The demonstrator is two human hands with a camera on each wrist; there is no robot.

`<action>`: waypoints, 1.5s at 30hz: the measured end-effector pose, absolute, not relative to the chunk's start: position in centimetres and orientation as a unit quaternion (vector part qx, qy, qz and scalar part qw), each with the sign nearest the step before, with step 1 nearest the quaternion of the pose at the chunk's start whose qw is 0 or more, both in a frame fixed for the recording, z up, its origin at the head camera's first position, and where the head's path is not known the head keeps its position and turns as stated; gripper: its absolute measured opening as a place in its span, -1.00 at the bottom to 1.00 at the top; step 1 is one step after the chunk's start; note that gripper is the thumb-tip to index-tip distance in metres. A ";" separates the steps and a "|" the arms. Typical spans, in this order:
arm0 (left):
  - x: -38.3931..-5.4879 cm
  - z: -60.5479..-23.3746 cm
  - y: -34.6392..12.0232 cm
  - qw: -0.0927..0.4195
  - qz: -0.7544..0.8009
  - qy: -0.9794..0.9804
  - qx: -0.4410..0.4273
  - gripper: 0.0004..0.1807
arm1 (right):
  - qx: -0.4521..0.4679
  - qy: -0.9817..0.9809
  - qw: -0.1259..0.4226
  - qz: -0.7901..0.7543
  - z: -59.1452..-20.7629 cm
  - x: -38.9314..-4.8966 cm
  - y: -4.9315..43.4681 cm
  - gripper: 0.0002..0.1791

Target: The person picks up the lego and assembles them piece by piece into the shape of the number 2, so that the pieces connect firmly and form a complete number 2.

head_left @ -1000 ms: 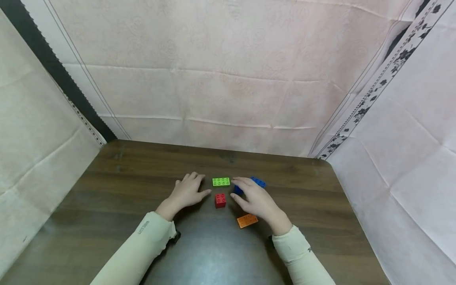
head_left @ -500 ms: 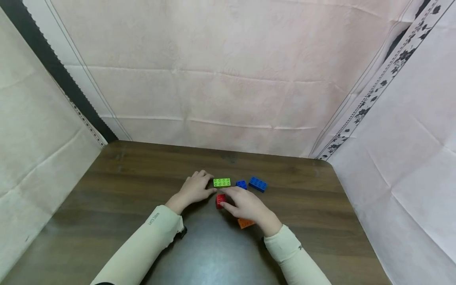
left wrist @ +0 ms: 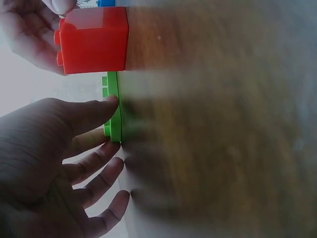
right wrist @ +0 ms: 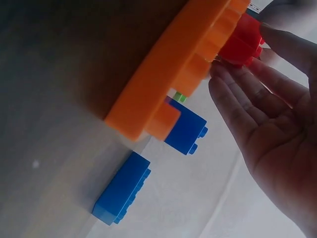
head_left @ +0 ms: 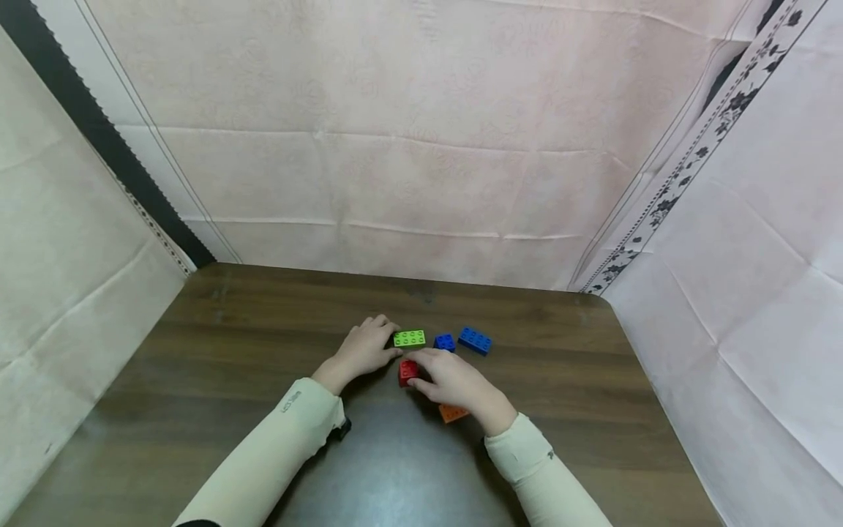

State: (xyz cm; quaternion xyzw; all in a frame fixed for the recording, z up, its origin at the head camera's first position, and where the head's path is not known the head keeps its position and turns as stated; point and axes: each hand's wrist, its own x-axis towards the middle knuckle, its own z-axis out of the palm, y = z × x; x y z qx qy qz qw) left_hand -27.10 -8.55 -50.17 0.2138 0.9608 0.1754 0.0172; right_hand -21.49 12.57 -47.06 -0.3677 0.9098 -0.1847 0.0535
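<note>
In the head view, my right hand (head_left: 457, 380) has its thumb and index finger round a red brick (head_left: 404, 372), which sits on the table. The right wrist view shows the thumb on one side of this red brick (right wrist: 241, 42) and fingers on the other. My left hand (head_left: 364, 346) is at the left end of a lime-green brick (head_left: 409, 338). In the left wrist view its fingers are spread, with the thumb in front of the green brick (left wrist: 116, 124) and the index fingertip behind it. An orange brick (head_left: 451, 413) lies partly hidden under my right hand.
A small blue brick (head_left: 444, 342) and a longer blue brick (head_left: 475, 341) lie right of the green one on the brown wooden table (head_left: 276, 315). Pale cloth (head_left: 395, 183) hangs behind the table's far edge, with more cloth at both sides.
My right hand has moved left and nearer, from beside the blue bricks to the red brick, uncovering them and covering part of the orange one. My left hand has edged right to the green brick.
</note>
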 end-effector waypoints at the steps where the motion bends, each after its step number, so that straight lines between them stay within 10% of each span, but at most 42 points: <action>1: -27.2 -50.2 -8.5 0.018 0.172 0.961 0.214 -0.48 | -0.369 0.909 0.055 -0.186 -47.1 -21.6 12.5 -0.49; 45: -26.4 -49.5 -10.1 0.057 0.197 0.951 0.232 -0.65 | -0.360 0.909 0.042 -0.206 -46.2 -22.4 12.7 -0.61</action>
